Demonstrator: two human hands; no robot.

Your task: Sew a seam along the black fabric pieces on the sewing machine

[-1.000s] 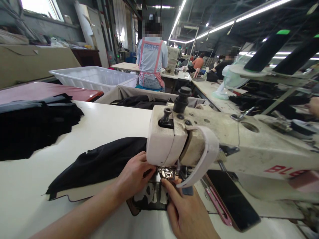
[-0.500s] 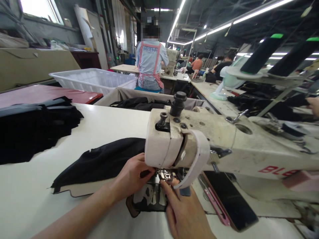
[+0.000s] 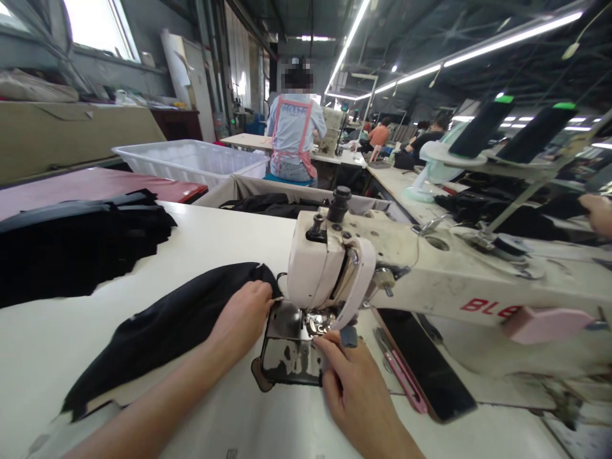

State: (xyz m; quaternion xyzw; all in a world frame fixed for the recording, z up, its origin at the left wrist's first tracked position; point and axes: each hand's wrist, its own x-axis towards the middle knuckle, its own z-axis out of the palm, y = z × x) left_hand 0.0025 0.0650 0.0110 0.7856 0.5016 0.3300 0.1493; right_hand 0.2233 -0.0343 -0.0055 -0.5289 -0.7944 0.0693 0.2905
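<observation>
A worker's left hand (image 3: 241, 312) lies curled, knuckles up, on the edge of a black fabric piece (image 3: 167, 325), pressing it to the desk (image 3: 210, 236) just left of the sewing machine (image 3: 430, 280); whether the fingers pinch the cloth cannot be told. The right hand (image 3: 354, 389) reaches in from below, fingers loosely bent with nothing in its grasp, its forefinger tip touching the worn metal needle plate (image 3: 291, 350) right beside the presser foot (image 3: 318, 322). The fabric stretches away to the left across the white desk, its near end at the machine head. To the right of the needle, under the machine arm, a pink tool (image 3: 401, 376) lies beside a dark phone (image 3: 423, 363). A heap of black cloth (image 3: 71, 248) sits well apart at the far left of the desk. Beyond it stand a white plastic bin (image 3: 191, 159) and a person in a pink-strapped apron (image 3: 294, 137), back turned, at another station. Two dark thread cones (image 3: 507, 131) rise on the right.
</observation>
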